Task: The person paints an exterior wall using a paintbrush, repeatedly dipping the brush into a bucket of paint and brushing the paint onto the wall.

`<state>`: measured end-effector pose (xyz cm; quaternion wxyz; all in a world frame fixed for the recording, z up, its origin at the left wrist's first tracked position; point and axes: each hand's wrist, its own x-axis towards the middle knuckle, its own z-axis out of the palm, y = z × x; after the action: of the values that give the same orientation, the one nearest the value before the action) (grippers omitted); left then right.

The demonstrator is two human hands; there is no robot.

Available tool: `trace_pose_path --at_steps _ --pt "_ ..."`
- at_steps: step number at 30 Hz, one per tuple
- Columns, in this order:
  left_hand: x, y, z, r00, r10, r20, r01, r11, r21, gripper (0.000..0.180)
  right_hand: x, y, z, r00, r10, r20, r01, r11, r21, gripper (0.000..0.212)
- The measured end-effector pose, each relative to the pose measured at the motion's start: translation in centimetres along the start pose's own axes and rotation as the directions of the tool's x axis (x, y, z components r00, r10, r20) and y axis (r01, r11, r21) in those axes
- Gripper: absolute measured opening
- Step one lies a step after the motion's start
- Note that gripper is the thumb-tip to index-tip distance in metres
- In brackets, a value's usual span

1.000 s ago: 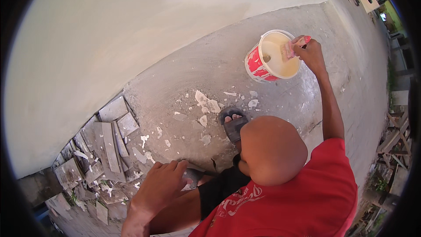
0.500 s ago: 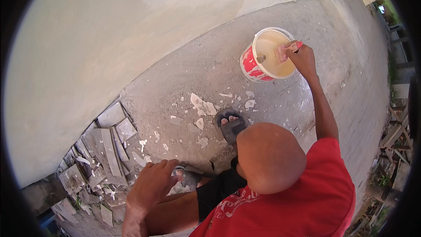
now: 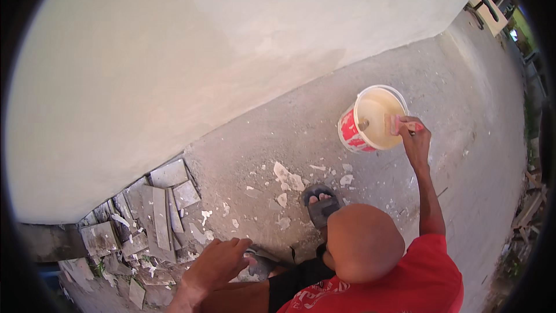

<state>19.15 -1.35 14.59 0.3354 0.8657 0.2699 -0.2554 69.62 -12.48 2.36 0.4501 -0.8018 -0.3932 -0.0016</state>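
My right hand (image 3: 416, 142) grips a paintbrush (image 3: 409, 126) with a red-pink handle, held at the right side of an open bucket (image 3: 351, 134). The bucket is white with a worn red label and holds pale cream liquid (image 3: 379, 115). The brush head lies over the inside of the bucket near the rim; whether it touches the liquid I cannot tell. At the lower left, my left hand (image 3: 217, 264) hovers by or rests on my left leg, fingers loosely bent and nothing in them.
A cream wall (image 3: 145, 81) rises on the left. Broken tiles and boards (image 3: 157, 214) are heaped at its foot. White flakes (image 3: 288, 178) litter the concrete floor around my sandalled foot (image 3: 322, 207). Scrap wood (image 3: 530, 208) lies along the far right.
The view has shifted, so bucket, wall and floor sit lower and farther right. The brush handle has tipped from slanting upward to pointing right. My left hand stays by my leg.
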Motion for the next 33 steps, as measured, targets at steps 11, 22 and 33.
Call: trace_pose_path --at_steps 11,22,33 --pt "1.0 -3.2 4.4 0.985 0.090 -0.150 -0.097 0.995 -0.039 0.044 -2.1 5.9 -0.8 0.685 0.710 0.164 -0.304 0.074 0.950 0.020" --pt "0.9 1.6 -0.4 0.994 0.106 -0.010 -0.106 0.988 -0.109 0.049 11.7 -26.9 1.4 0.941 -0.314 0.129 0.067 0.544 0.836 0.030" --pt "5.0 -0.2 0.7 0.961 0.222 -0.165 -0.220 0.975 0.026 0.038 20.9 -45.7 -1.2 0.691 -0.696 -0.196 0.634 0.454 0.625 0.026"
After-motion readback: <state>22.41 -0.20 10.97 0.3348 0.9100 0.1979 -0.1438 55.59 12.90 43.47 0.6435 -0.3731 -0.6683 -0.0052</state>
